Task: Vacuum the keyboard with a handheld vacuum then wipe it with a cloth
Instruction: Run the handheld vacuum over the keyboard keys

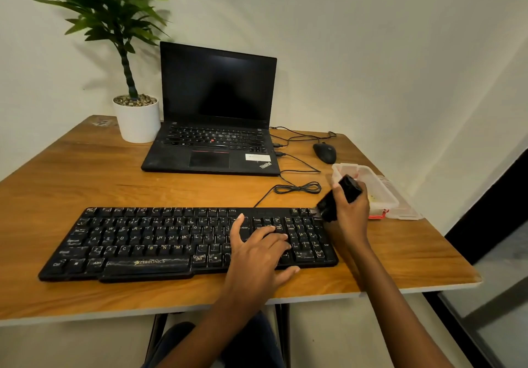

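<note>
A dusty black keyboard [148, 242] lies across the front of the wooden table [85, 173]. My left hand [260, 250] rests flat on its right part, fingers spread over the keys. My right hand [350, 210] grips a small black handheld vacuum [338, 196], tilted with its nozzle at the keyboard's top right corner, by the numeric pad. No cloth is visible.
An open black laptop [214, 116] stands behind the keyboard, with a potted plant [137, 119] to its left. A black mouse [325, 152] and coiled cables [297, 188] lie at the right. A clear plastic box [380, 193] sits by the table's right edge.
</note>
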`<state>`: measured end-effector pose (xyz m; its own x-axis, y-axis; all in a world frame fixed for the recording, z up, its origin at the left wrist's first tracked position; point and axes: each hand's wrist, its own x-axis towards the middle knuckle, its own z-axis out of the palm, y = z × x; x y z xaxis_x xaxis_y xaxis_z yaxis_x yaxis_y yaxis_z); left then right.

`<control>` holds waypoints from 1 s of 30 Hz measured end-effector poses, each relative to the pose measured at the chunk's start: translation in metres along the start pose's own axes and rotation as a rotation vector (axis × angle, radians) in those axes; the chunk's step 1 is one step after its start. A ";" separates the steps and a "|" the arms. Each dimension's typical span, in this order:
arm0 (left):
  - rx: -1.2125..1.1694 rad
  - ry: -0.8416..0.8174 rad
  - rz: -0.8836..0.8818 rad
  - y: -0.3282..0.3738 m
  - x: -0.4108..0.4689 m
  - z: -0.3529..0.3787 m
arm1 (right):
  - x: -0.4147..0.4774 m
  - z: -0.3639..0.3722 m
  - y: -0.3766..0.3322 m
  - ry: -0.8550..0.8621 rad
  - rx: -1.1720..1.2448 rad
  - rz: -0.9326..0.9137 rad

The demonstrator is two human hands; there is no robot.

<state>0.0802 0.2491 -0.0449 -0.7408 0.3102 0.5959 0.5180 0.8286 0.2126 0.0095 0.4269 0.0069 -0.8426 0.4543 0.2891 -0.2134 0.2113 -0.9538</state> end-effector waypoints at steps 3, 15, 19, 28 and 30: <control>-0.003 0.006 0.002 0.000 0.000 0.000 | -0.018 -0.022 0.003 -0.012 0.057 0.063; -0.019 0.008 0.002 0.000 0.001 0.002 | 0.006 0.005 -0.002 -0.013 -0.083 -0.062; -0.016 0.004 -0.004 0.000 0.000 0.002 | -0.014 -0.005 -0.006 -0.041 -0.044 -0.086; -0.030 0.010 -0.002 0.000 0.001 0.001 | -0.011 -0.012 -0.007 -0.143 -0.186 -0.111; -0.026 0.006 -0.012 0.000 0.001 0.000 | -0.009 -0.001 -0.006 -0.095 -0.169 -0.114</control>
<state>0.0795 0.2496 -0.0445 -0.7446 0.2973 0.5977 0.5199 0.8199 0.2399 0.0190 0.4218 0.0098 -0.8626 0.3370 0.3774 -0.2306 0.4022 -0.8860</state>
